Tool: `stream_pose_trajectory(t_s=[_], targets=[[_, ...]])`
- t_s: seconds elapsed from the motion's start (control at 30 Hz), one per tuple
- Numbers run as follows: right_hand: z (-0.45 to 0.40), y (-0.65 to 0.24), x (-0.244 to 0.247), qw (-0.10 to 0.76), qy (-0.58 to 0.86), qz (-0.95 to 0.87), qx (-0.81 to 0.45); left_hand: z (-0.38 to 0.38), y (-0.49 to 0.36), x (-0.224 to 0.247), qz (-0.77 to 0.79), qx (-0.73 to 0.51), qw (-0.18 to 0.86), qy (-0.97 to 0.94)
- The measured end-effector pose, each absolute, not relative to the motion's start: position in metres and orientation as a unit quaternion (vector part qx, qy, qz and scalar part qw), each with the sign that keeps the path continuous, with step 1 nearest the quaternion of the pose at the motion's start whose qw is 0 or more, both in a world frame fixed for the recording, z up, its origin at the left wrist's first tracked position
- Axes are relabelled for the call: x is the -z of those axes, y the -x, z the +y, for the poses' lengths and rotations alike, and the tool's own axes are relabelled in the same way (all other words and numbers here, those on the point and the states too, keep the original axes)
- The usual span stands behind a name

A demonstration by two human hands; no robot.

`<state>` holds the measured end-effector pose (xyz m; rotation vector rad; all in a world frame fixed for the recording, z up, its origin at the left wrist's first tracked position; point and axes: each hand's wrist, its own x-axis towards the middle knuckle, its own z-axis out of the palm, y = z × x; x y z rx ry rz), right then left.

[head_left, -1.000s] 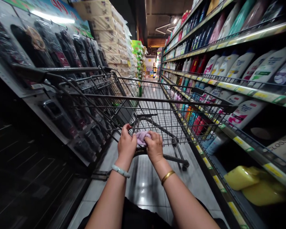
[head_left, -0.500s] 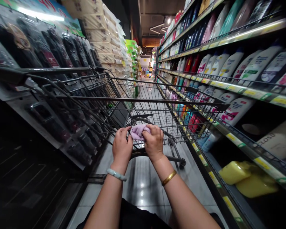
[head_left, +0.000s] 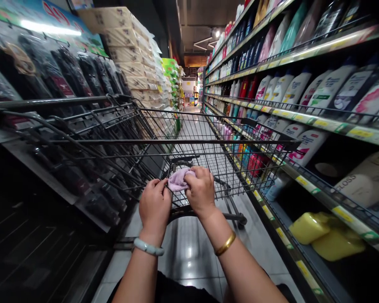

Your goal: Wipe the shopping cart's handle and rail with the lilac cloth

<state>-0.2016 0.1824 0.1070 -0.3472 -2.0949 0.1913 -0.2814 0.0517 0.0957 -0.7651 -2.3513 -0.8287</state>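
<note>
A crumpled light-purple cloth [head_left: 178, 180] is bunched up against the wire side of a black shopping cart [head_left: 129, 142]. My right hand [head_left: 201, 189] grips the cloth's right part, thumb and fingers pressed into its folds. At the cloth's left edge, my left hand [head_left: 154, 206] is closed, with thumb and forefinger pinching there; its other fingers are curled and partly hidden. A pale green bangle [head_left: 148, 247] circles my left wrist, and a gold bangle [head_left: 225, 244] my right. The cart stands crosswise in front of me.
Shelves with shampoo bottles [head_left: 298, 89] line the right side. Yellow bottles [head_left: 309, 228] lie on the lowest shelf. To the left hang packaged dark goods [head_left: 61, 80], beyond them stacked paper packs [head_left: 126, 54]. The tiled floor [head_left: 189, 261] runs down the aisle.
Both hands and the cloth have shifted slightly left and down in view, the left hand more. The cloth looks a little more spread out. The camera view has tilted slightly.
</note>
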Motion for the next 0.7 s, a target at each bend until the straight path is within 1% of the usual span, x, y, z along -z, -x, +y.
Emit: stream_pose_trajectory(t_s=[0.13,0.2,0.27,0.37,0.43,0.5,0.7], targets=[[0.177,0.200,-0.120,0.523,0.109,-0.842,-0.078,0.050,0.272,-0.101,-0.853,0.334,0.316,0.249],[0.176,0.201,-0.120,0.524,0.111,-0.841,-0.076,0.053,0.268,-0.101,-0.837,0.341,0.346,0.252],[0.174,0.203,-0.118,0.519,0.115,-0.843,-0.076,0.059,0.267,-0.099,-0.824,0.346,0.354,0.274],[0.171,0.202,-0.121,0.529,0.111,-0.837,-0.087,0.065,0.265,-0.094,-0.839,0.349,0.305,0.284],[0.172,0.198,-0.127,0.555,0.097,-0.821,-0.091,0.067,0.265,-0.092,-0.857,0.343,0.251,0.291],[0.177,0.194,-0.134,0.585,0.094,-0.801,-0.090,0.066,0.264,-0.091,-0.856,0.344,0.220,0.315],[0.195,0.194,-0.137,0.648,0.196,-0.728,-0.113,0.068,0.260,-0.091,-0.839,0.383,0.228,0.312]])
